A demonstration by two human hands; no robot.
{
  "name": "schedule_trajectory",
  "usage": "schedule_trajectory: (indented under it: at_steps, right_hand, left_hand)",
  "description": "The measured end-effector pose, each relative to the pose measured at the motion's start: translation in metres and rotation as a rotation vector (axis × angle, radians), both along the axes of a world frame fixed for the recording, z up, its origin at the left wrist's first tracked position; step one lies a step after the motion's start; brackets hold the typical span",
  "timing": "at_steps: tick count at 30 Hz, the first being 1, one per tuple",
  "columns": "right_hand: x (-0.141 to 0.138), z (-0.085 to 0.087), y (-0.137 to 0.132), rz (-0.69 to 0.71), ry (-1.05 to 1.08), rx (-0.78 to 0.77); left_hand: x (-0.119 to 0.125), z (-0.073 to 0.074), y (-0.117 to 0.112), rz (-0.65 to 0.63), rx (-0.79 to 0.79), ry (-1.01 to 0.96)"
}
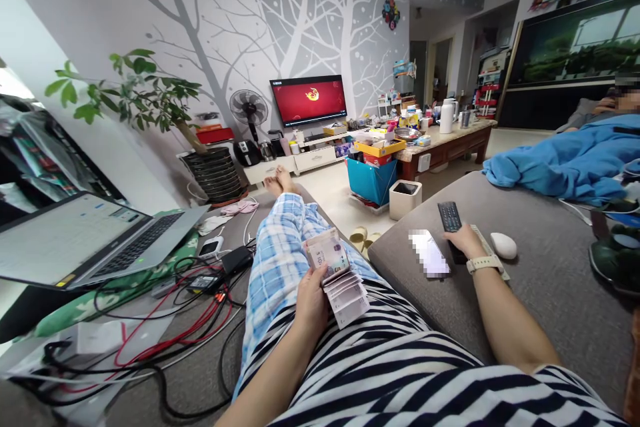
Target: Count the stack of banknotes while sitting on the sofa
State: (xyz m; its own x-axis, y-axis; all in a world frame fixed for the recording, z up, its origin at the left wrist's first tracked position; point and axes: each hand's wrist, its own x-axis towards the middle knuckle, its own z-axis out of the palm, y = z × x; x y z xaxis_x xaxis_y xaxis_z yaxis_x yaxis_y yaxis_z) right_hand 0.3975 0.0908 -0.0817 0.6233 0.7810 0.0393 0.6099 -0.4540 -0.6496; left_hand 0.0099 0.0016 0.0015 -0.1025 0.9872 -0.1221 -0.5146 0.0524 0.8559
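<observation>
Grey tree shapes cover the far wall of this living room, and a television (309,99) with a red screen glows at the upper middle of the frame, a standing fan (249,109) just left of it. Low in the frame a person reclines on a grey sofa (550,280), legs in blue checked trousers stretched toward the middle of the picture.

At the lower centre, the left hand (311,303) is closed around a stack of banknotes (336,275), thumb across the top note; the lower notes fan out toward the right over the striped shirt. The stack sits above the person's lap, just right of the checked trouser leg.

To the right of centre, the right hand (467,240), with a pale watch (483,263) on its wrist, rests on the sofa cushion. Its fingers lie on or around something dark beside a phone (429,253) with a blurred screen; I cannot tell whether they grip it. A black remote control (449,216) lies just above the hand, and a white mouse (503,245) lies near the wrist on the right.

At the left edge an open laptop (85,237) sits over a tangle of red and black cables (190,310). A potted plant (150,97) stands behind it. At the right edge another person lies under a blue blanket (565,160).
</observation>
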Motion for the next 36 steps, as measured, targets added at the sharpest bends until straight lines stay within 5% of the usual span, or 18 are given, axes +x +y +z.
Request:
schedule_trajectory:
  at_steps: [3,7,23,36]
  right_hand:
    - [-0.026,0.028,0.008,0.298,0.53,0.345]
    - [-0.071,0.056,0.02,0.525,0.973,0.493]
    - [-0.157,0.111,0.087,0.503,1.143,0.05]
    - [-0.189,0.159,0.107,0.547,1.214,-0.009]
  left_hand:
    - [0.0,-0.001,0.001,0.003,0.008,0.018]
    - [-0.002,0.001,0.001,0.018,-0.003,0.024]
    - [-0.003,0.001,-0.002,0.002,0.029,-0.011]
    - [-0.006,-0.009,0.004,-0.034,0.046,-0.043]
